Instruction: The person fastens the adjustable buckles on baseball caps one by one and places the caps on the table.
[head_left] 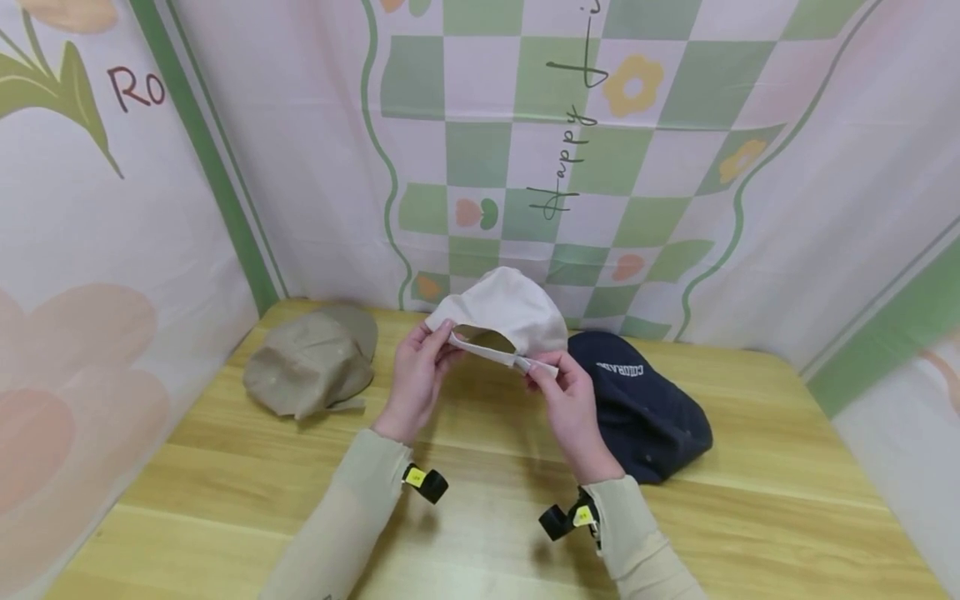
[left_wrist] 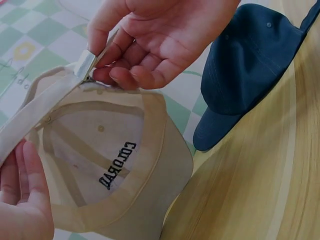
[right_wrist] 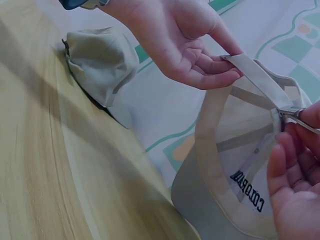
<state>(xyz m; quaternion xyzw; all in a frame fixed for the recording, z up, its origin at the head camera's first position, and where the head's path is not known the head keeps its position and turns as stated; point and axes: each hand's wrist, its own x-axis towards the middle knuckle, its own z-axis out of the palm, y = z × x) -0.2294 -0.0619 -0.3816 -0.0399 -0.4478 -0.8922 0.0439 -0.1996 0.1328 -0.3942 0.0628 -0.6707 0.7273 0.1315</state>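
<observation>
Both hands hold a white baseball cap [head_left: 510, 304] above the table, its back opening and strap facing me. My left hand [head_left: 417, 375] pinches the strap and rim at the left end of the opening. With thumb and fingers my right hand [head_left: 566, 400] pinches the strap [left_wrist: 37, 107] at its metal buckle [left_wrist: 85, 65], the loose strap end sticking out to the right. Inside the cap, dark stitched lettering [right_wrist: 247, 192] shows in the right wrist view. The cap's brim is hidden in the head view.
On the wooden table [head_left: 472, 533], a khaki cap [head_left: 311, 362] lies at the left and a navy cap [head_left: 637, 408] with white lettering at the right, close by my right forearm. A patterned cloth [head_left: 480, 150] hangs behind the table, with more cloth at both sides.
</observation>
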